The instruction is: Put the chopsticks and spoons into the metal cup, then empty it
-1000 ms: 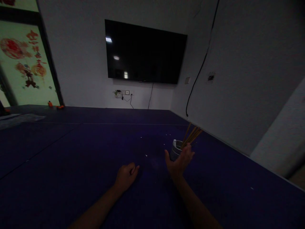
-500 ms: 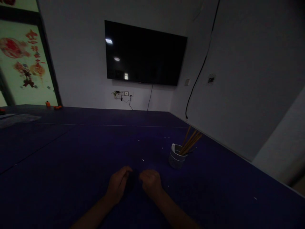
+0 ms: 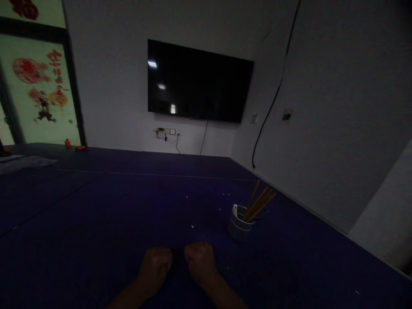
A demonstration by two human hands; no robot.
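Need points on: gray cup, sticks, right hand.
Gray cup (image 3: 239, 230): head view, front of its outer wall.
Sticks (image 3: 259, 207): head view, middle of the bundle.
Right hand (image 3: 201, 261): head view, back of the hand.

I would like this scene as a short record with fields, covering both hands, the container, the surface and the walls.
Left hand: closed in a fist; no held thing visible
Right hand: closed in a fist beside the left, a gap between them
Container: grey cup, upright, beyond the right hand and to its right
Contents: several thin brown sticks, leaning right
Surface: dark purple-blue tabletop with small white scraps
Far wall: large television, screen dark with light reflections
Right wall: hanging black cable
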